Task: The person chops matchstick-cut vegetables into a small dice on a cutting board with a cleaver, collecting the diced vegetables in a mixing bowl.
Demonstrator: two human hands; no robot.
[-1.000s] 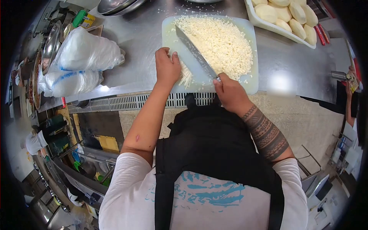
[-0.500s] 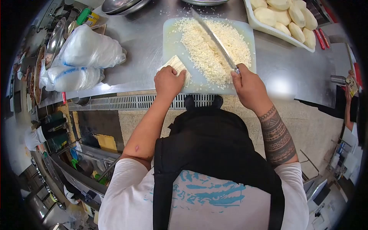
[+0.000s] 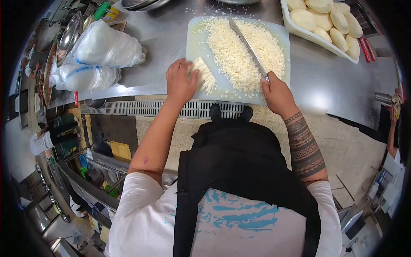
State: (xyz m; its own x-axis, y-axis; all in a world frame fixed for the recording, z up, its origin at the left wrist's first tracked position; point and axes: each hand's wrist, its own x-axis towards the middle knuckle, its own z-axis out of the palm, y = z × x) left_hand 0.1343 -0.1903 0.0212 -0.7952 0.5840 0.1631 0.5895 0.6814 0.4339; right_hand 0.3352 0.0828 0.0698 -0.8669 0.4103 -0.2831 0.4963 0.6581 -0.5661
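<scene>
My right hand (image 3: pixel 279 95) is wrapped round the handle of a knife (image 3: pixel 248 48). Its long blade lies across a heap of finely chopped pale vegetable (image 3: pixel 233 60) on a translucent cutting board (image 3: pixel 282 36). At the board's left edge, a fanned bunch of pale cut strips (image 3: pixel 205 79) sits beside my left hand (image 3: pixel 181 81). That hand is open, its thumb apart from the slightly blurred fingers and right at the strips.
A white crate (image 3: pixel 317 43) of peeled pale vegetables (image 3: pixel 322 19) stands at the back right, near red packets (image 3: pixel 367 49). Plastic-wrapped bundles (image 3: pixel 107 45) lie at the left of the steel table (image 3: pixel 165 34). Metal bowls (image 3: pixel 145 5) stand behind.
My left hand has shifted left off the strips and its fingers have spread, uncovering them. The strips now lie fanned out. The knife stays in my right hand, its blade lying over the heap.
</scene>
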